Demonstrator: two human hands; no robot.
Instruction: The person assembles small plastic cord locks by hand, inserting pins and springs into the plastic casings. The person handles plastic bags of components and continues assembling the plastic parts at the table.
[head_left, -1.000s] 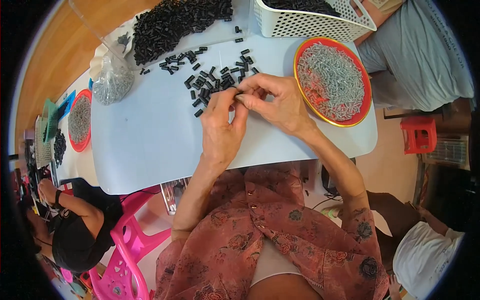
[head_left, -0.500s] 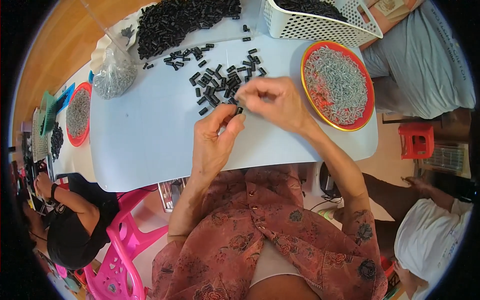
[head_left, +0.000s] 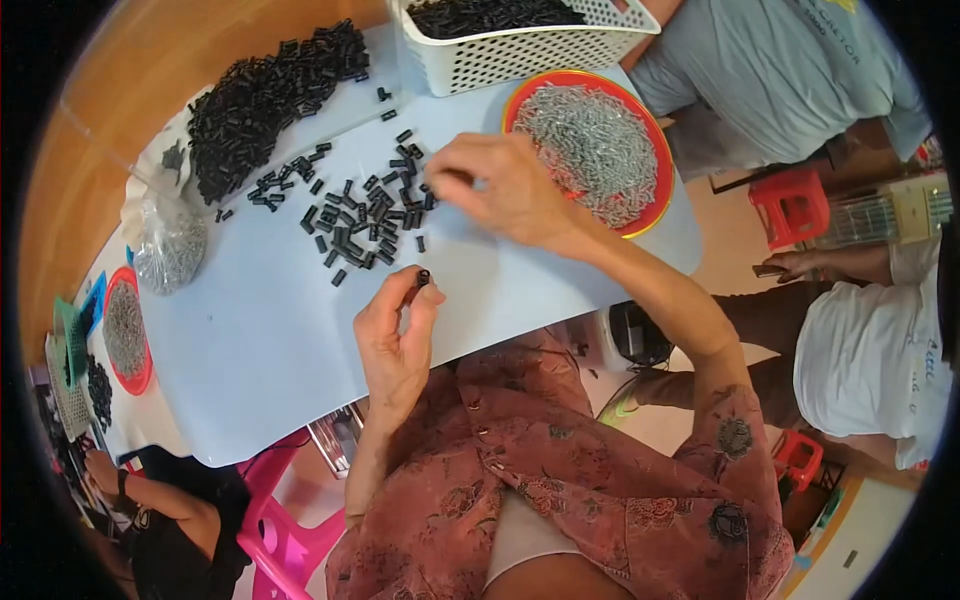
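Observation:
Between the thumb and forefinger of my left hand (head_left: 395, 335) is a small black plastic fitting (head_left: 424, 277), its round open end turned up. That hand hovers over the near part of the pale table. My right hand (head_left: 500, 190) is raised farther off, between a loose heap of black fittings (head_left: 345, 240) and a red bowl of silvery screws (head_left: 600, 140). Its thumb and fingers curl together in a pinch; whatever they hold, if anything, cannot be made out.
A large pile of black fittings (head_left: 235, 130) lies at the far left, beside a clear bag of screws (head_left: 170, 250). Behind the bowl stands a white perforated basket (head_left: 520, 55) of black parts. Other people sit or stand left and right; a pink chair (head_left: 290, 535) is at lower left.
My hands have come apart: the right has lifted off toward the bowl, while the left keeps the fitting nearer the table's front edge. The whole view has turned and shifted.

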